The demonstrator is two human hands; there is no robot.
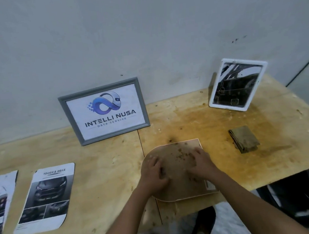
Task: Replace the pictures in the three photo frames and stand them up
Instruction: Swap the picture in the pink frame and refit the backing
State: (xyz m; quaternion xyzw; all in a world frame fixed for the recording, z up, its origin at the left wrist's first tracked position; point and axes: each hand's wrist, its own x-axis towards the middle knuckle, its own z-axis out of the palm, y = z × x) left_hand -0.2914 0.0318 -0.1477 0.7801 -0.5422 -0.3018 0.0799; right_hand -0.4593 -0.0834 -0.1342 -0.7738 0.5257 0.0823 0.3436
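Both my left hand [155,173] and right hand [202,165] are pressing spread-fingered on the face-down frame back [176,155], directly underneath, long axis running away from me

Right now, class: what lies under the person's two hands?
Both the left hand and right hand press on a brown backing board lying flat on the plywood table. Whatever lies beneath the board is mostly covered.

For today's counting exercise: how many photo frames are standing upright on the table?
2. The grey frame stands by the wall at centre-left; the white frame stands at the far right. A third frame lies face-down under both hands.
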